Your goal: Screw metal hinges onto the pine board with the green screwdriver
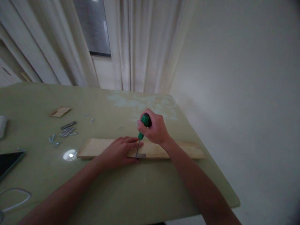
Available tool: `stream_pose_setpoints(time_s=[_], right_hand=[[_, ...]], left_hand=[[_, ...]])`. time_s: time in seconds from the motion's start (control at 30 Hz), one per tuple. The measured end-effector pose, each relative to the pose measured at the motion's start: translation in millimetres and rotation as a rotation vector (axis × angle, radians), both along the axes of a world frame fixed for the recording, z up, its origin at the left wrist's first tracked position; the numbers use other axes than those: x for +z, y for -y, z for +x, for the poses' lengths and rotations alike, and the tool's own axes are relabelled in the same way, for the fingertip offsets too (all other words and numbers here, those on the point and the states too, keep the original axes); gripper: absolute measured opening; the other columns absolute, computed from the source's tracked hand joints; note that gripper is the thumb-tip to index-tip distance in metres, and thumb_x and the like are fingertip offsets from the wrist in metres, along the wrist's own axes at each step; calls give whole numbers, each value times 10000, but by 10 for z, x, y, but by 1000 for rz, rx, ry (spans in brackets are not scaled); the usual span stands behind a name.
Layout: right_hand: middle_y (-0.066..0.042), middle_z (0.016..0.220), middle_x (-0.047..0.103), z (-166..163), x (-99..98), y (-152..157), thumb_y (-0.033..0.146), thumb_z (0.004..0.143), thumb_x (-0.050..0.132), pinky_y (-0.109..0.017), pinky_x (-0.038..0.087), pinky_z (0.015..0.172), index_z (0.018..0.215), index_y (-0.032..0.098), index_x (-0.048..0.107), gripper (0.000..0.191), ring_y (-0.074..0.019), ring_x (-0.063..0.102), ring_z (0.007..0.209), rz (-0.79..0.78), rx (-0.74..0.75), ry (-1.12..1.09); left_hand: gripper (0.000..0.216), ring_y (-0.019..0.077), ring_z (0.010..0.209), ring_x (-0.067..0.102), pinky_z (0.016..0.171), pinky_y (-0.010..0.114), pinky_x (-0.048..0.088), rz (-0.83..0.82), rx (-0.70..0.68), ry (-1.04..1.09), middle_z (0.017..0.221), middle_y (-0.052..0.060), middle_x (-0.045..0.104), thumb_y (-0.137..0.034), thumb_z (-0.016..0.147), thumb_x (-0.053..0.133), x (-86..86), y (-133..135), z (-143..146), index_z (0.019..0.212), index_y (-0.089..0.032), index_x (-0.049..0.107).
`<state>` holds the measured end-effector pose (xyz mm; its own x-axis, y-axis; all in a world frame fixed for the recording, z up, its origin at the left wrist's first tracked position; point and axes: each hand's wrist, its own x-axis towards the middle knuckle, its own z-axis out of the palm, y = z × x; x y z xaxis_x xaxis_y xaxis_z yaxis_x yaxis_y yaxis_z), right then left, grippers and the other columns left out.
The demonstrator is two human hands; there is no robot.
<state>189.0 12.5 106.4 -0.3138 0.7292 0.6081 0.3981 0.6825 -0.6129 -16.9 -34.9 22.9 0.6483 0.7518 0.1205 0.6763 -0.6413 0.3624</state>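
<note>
A long, pale wooden board lies flat on the table in front of me. My right hand is closed around the green and black handle of a screwdriver. Its thin shaft slants down to a small metal plate at the board's near edge, where the tip meets a screw or hole too small to make out. Left of the shaft, my left hand grips the board, fingers across its top and thumb along the near edge by the plate.
Several metal plates and loose screws lie to the left. Behind them is a small wooden piece. A dark flat device and a white cable sit at the far left. A wall borders the table's right side.
</note>
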Motion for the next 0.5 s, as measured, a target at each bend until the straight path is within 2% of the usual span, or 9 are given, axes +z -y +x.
stream_pose_setpoints(time_s=[0.17, 0.3, 0.4, 0.5], right_hand=[[74, 636, 482, 17, 3, -3, 356, 877, 636, -241, 357, 570, 848, 233, 556, 150, -98, 425, 548, -41, 45, -17], [64, 686, 540, 25, 140, 92, 328, 880, 640, -243, 383, 608, 886, 229, 564, 125, -103, 456, 590, -42, 150, 70], [38, 766, 590, 54, 295, 287, 368, 923, 659, -250, 390, 646, 922, 221, 583, 166, -117, 496, 667, -13, 215, 200], [31, 794, 594, 160, 438, 623, 368, 957, 671, -245, 391, 636, 965, 217, 598, 167, -116, 510, 675, -33, 233, 248]], left_hand=[[651, 342, 1290, 628, 1088, 471, 478, -5, 7, 3, 1441, 90, 663, -506, 894, 780, -9, 6, -3, 1492, -319, 601], [609, 359, 1241, 634, 1047, 479, 490, 3, 23, 28, 1375, 101, 683, -511, 876, 790, -25, 19, 11, 1437, -321, 644], [485, 368, 1167, 655, 1005, 480, 503, 17, 55, -4, 1274, 109, 716, -492, 844, 822, 36, 104, 41, 1272, -282, 732], [426, 381, 1143, 656, 988, 492, 502, 39, 93, -34, 1242, 113, 727, -470, 806, 856, 155, 324, 80, 1159, -252, 757]])
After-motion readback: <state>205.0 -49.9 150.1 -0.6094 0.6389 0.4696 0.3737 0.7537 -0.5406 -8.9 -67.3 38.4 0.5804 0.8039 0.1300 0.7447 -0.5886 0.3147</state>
